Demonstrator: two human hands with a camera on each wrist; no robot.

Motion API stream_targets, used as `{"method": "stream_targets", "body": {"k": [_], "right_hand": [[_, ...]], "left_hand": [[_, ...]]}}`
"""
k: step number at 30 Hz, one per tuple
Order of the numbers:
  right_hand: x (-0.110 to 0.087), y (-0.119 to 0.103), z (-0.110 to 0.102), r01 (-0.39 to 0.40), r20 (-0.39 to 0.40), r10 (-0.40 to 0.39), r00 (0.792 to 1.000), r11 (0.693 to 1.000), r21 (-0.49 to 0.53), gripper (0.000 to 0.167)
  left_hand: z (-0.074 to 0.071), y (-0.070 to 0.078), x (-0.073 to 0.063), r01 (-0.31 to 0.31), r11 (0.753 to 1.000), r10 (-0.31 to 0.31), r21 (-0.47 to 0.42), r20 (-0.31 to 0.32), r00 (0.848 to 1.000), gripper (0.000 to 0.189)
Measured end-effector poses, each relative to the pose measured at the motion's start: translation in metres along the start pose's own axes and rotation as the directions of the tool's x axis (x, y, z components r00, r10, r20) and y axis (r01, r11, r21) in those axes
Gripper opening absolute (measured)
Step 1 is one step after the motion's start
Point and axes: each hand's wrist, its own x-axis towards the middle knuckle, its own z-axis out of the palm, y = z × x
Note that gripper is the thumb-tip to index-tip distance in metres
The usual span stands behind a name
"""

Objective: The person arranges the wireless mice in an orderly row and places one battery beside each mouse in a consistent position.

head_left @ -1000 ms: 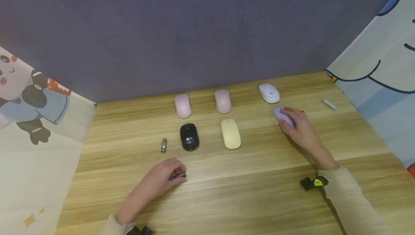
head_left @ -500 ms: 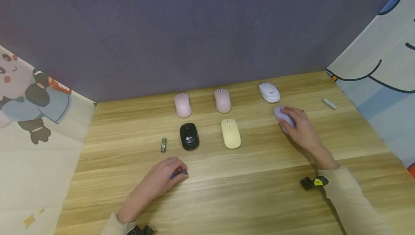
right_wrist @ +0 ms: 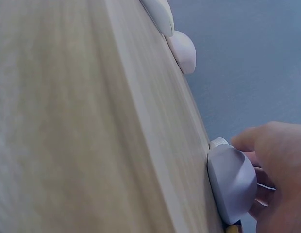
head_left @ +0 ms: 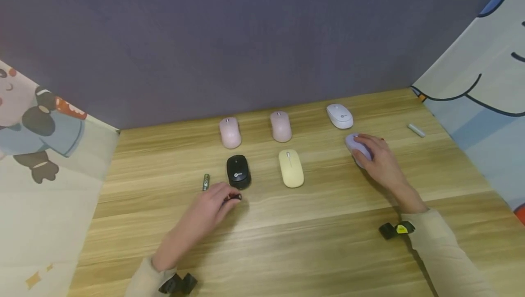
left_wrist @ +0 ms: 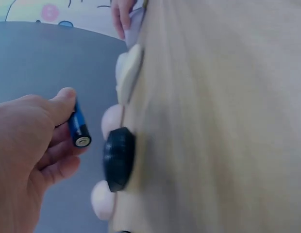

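Observation:
My left hand [head_left: 209, 203] pinches a blue battery [left_wrist: 79, 127] between thumb and fingers, raised over the table just in front of the black mouse [head_left: 238, 169]. One end of the battery faces the left wrist camera. A second battery [head_left: 206, 181] lies on the table, partly covered by the left hand in the head view. My right hand [head_left: 381, 160] grips a purple mouse [right_wrist: 232, 182] on the right, thumb on one side and fingers on the other. A small yellow-and-black piece [right_wrist: 233, 228] shows beside that mouse.
Two pink mice [head_left: 230, 133] stand in the back row with a white mouse [head_left: 340, 116]. A yellow mouse [head_left: 291, 168] sits right of the black one. A pale battery-sized cylinder [head_left: 416, 130] lies far right. A dark grey panel [head_left: 262, 42] rises behind the table [head_left: 307, 242].
My left hand has lifted and moved forward with the blue battery, up to the front of the black mouse. The right hand stays on the purple mouse.

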Motion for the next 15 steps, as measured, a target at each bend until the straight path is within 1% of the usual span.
{"method": "stream_targets", "body": {"k": [3,6,8,11,15], "right_hand": [[0.0,0.0,-0.001,0.001,-0.008,-0.001,1.0,1.0,0.01,0.037],[0.001,0.001,-0.001,0.005,-0.014,-0.005,1.0,1.0,0.01,0.037],[0.001,0.002,0.0,0.009,-0.016,-0.009,1.0,1.0,0.009,0.036],[0.001,0.002,0.001,0.01,-0.015,-0.01,1.0,1.0,0.007,0.036],[0.001,0.0,0.001,0.002,-0.011,-0.002,1.0,1.0,0.01,0.036]], "left_hand": [[-0.007,-0.001,0.017,-0.028,1.0,0.028,0.006,-0.059,0.998,0.022],[-0.014,-0.005,0.036,0.001,1.0,0.001,0.017,-0.081,0.997,0.02],[-0.016,-0.008,0.048,0.045,0.998,-0.043,0.034,-0.069,0.997,0.019],[-0.017,-0.014,0.066,0.104,0.993,-0.103,0.063,-0.031,0.994,0.018],[-0.012,-0.024,0.088,0.14,0.986,-0.143,0.092,0.026,0.989,0.015]]}}
